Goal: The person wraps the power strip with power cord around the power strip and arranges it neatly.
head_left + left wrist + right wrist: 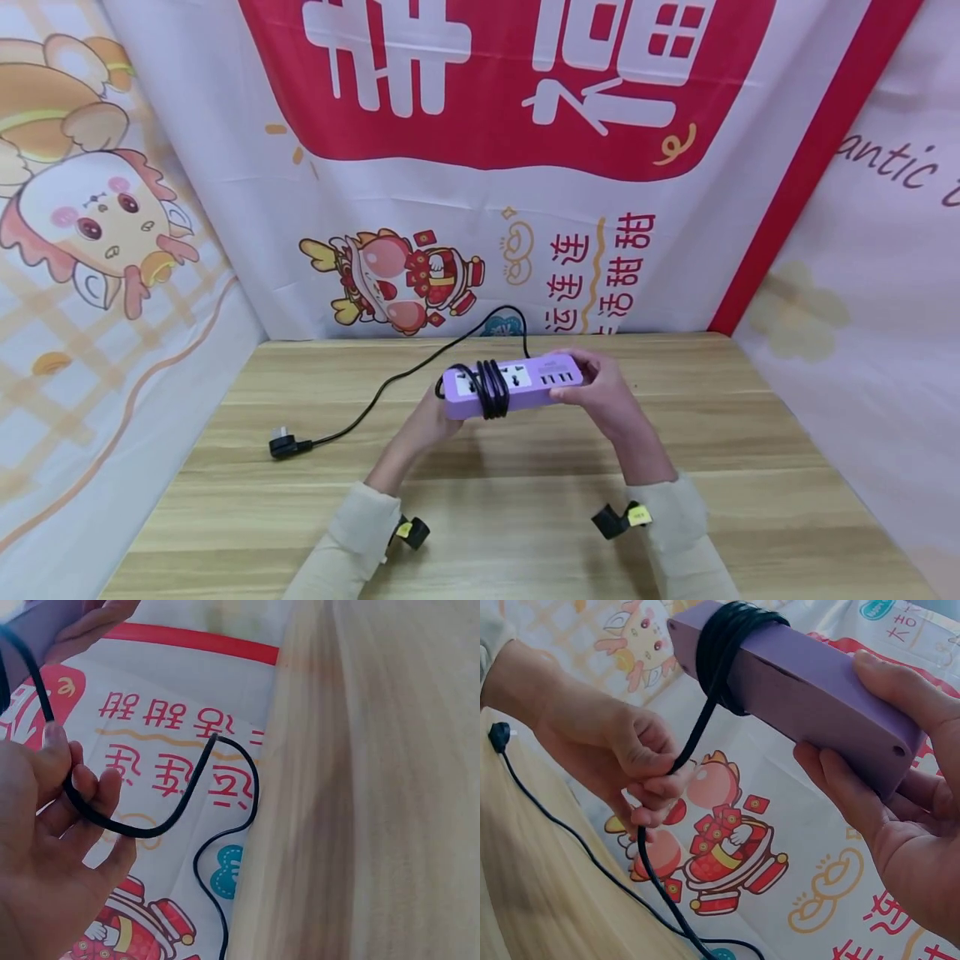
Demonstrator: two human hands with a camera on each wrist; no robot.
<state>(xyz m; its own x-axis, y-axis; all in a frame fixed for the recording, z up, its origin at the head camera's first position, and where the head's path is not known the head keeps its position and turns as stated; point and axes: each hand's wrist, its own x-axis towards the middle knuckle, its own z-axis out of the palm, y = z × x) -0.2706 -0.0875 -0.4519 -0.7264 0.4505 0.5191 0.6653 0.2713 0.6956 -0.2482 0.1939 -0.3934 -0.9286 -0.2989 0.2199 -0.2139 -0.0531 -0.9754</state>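
Note:
A purple power strip (536, 385) with white sockets and several USB ports is held up over the table, tilted a little. Its black cord (718, 660) is wound in several turns round one end. My right hand (603, 392) grips the other end, thumb on one face and fingers on the opposite one. Below the wound end, my left hand (641, 750) pinches the cord between thumb and fingers, and the slack (142, 832) loops away from it. In the head view the strip partly hides the left hand. The black plug (288, 444) lies on the table at the left.
The wooden table (720, 467) meets a printed cloth (480, 200) at its back edge, with more printed cloth at both sides. Loose cord (390, 379) runs from the plug along the table toward the back. Black wrist mounts (613, 521) sit at both sleeves.

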